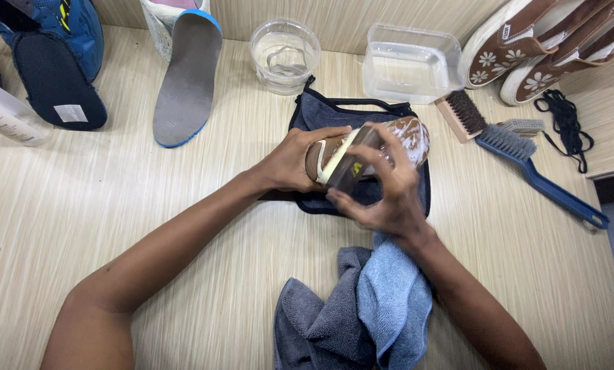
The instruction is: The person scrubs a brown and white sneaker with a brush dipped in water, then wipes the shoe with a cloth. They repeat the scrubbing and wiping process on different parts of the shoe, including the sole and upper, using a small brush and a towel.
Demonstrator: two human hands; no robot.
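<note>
Both hands grip a brown shoe [361,154] over the dark mat [320,113] at centre, left hand [290,161] wrapping its heel, right hand [382,188] spread across the sole; it looks light, fairly stiff, soapy-slick at the toe.

Browns, blues and greys on a pale, streaked wood-grain table [115,205].

The held brown shoe with cream sole edge [361,154] shows white foam at its toe and a small yellow mark underneath. Below it lies a dark navy fabric mat [320,113]. At the near edge: a grey cloth [320,322] and a light blue cloth [396,301]. At the far edge: a grey insole rimmed in blue [187,75], a black insole with a white label [57,82], brown slip-on shoes with white flower prints [526,48], a blue-handled brush [540,178], black laces [564,123].
</note>
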